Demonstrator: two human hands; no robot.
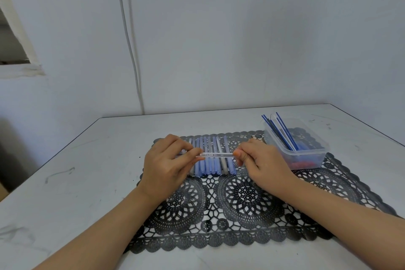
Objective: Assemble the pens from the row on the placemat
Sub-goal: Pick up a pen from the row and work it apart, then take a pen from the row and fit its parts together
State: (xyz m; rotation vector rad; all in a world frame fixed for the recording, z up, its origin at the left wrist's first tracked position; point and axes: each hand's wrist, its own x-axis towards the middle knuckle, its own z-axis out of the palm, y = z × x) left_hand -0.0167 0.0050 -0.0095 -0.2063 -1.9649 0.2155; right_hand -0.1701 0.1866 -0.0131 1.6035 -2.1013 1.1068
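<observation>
Both hands are raised just above the far half of a black lace placemat (241, 204) that lies on a white, scuffed bench (65, 171). Between them they hold a clear pen barrel (214, 155) level and crosswise. The left hand (168, 160) pinches one end with thumb and forefinger, and the right hand (263, 162) pinches the other end between its fingertips, the remaining fingers curled in. The two hands are apart, joined only by the barrel. Directly beneath it, on the placemat, sits the row of pens (208, 166): pale blue and clear barrels laid side by side and touching, their length running away from the person. The left end of the row is partly hidden behind the left hand. At the far right corner of the placemat stands a clear plastic tub (306, 155), near the right hand but not touching it. In it a bundle of thin blue refills (282, 131) leans against the far left corner and sticks out above the rim. Small blue and red pieces lie in the bottom, too blurred through the wall to name. Behind the bench a pale cable (131, 50) runs down a whitish wall (241, 28).
</observation>
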